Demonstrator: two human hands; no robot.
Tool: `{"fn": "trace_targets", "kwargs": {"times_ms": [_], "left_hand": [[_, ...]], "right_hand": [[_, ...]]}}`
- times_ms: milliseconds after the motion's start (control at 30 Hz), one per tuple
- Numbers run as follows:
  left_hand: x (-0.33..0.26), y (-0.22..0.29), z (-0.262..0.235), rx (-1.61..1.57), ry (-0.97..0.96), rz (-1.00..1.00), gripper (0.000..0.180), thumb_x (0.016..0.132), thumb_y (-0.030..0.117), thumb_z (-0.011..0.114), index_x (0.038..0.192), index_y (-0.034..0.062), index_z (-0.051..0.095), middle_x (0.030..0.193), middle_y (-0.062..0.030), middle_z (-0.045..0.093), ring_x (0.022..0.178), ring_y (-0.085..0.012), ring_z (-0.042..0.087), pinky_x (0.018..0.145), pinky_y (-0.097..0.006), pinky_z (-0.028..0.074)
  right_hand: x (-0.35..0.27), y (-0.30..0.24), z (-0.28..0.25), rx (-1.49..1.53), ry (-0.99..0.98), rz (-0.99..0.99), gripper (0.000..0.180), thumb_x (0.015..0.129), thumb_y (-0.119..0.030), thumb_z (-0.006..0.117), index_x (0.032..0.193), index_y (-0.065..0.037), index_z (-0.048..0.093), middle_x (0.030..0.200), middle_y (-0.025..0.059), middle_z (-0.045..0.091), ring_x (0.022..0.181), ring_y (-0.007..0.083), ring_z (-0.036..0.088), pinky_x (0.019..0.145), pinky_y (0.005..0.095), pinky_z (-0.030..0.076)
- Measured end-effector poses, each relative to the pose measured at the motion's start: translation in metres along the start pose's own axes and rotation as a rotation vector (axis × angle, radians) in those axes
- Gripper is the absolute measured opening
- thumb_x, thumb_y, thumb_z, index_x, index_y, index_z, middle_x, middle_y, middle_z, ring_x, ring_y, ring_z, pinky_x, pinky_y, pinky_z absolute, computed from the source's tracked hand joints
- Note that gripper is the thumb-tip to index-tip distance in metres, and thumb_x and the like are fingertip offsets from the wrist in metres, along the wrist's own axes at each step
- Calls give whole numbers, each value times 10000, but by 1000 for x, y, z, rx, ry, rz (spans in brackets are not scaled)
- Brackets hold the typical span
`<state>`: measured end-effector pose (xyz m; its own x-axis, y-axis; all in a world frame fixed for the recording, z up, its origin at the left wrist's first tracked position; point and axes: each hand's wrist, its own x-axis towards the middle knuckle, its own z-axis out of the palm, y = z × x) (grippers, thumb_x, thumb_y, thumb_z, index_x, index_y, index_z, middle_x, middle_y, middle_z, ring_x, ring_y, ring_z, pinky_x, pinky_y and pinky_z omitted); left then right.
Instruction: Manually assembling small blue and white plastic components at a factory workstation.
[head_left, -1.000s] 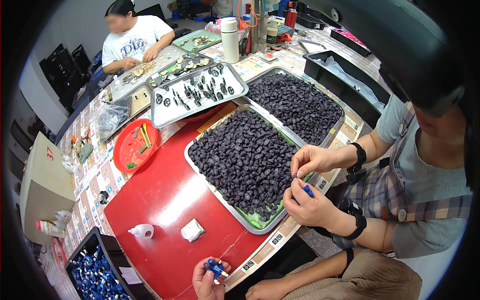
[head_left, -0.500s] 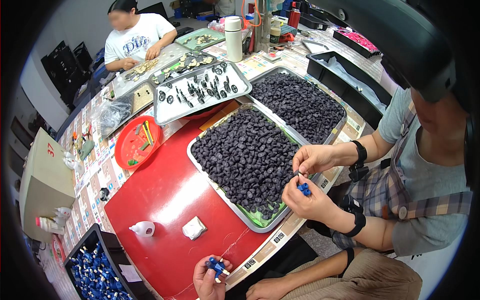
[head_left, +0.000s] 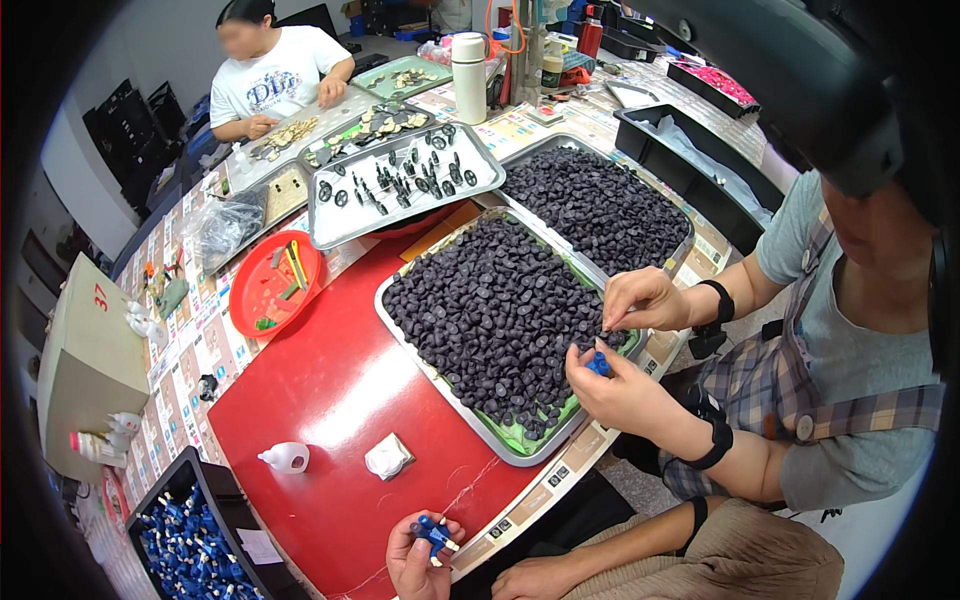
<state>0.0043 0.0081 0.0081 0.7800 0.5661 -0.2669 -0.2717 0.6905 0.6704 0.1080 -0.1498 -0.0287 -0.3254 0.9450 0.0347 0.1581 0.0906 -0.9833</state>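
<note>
At the lower edge, my left hand [head_left: 412, 562] is closed on a small blue figure piece [head_left: 434, 535] with pale ends, held over the red board near the table's front edge. My right hand [head_left: 538, 579] rests low on dark cloth; its fingers are partly cut off by the picture's edge. On the board [head_left: 335, 420] beyond my left hand lie a white squeeze bottle [head_left: 286, 458] and a whitish square pad [head_left: 388, 456]. To the left, a black bin [head_left: 228, 500] holds many similar blue pieces [head_left: 190, 548].
Beside me on the right, a co-worker's hands [head_left: 625, 385] hold blue pieces over a tray of dark purple caps [head_left: 480, 310]. A second such tray [head_left: 600, 205], a tray of black parts [head_left: 340, 215] and a red basin [head_left: 250, 290] stand behind. Another person [head_left: 275, 85] works at the far left.
The co-worker's upper hand has moved up and slightly right over the caps. The far person's hand near the tray has shifted right. My hands look unchanged.
</note>
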Motion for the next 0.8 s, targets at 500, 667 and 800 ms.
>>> {"fn": "trace_targets", "kwargs": {"times_ms": [500, 667, 800], "left_hand": [[0, -2, -1, -3, 0, 10, 380, 957, 148, 588, 1289, -15, 499, 1186, -160, 583, 1087, -299, 613, 985, -453, 498], [0, 0, 1, 5, -4, 2, 376, 958, 143, 583, 1288, -16, 500, 1184, -159, 585, 1090, -300, 614, 986, -453, 497], [0, 0, 0, 9, -6, 2, 375, 958, 144, 583, 1287, -17, 501, 1187, -160, 586, 1094, -303, 614, 980, -454, 502]], "right_hand": [[1, 2, 2, -12, -13, 24, 148, 851, -159, 652, 912, -41, 716, 843, 158, 689, 788, 338, 665, 681, 425, 524], [1, 5, 3, -13, -11, 26, 146, 853, -161, 648, 908, -43, 715, 831, 157, 685, 781, 342, 661, 674, 430, 521], [2, 3, 2, -39, -14, 21, 146, 853, -162, 645, 904, -43, 713, 822, 158, 680, 776, 345, 658, 669, 436, 517]]}}
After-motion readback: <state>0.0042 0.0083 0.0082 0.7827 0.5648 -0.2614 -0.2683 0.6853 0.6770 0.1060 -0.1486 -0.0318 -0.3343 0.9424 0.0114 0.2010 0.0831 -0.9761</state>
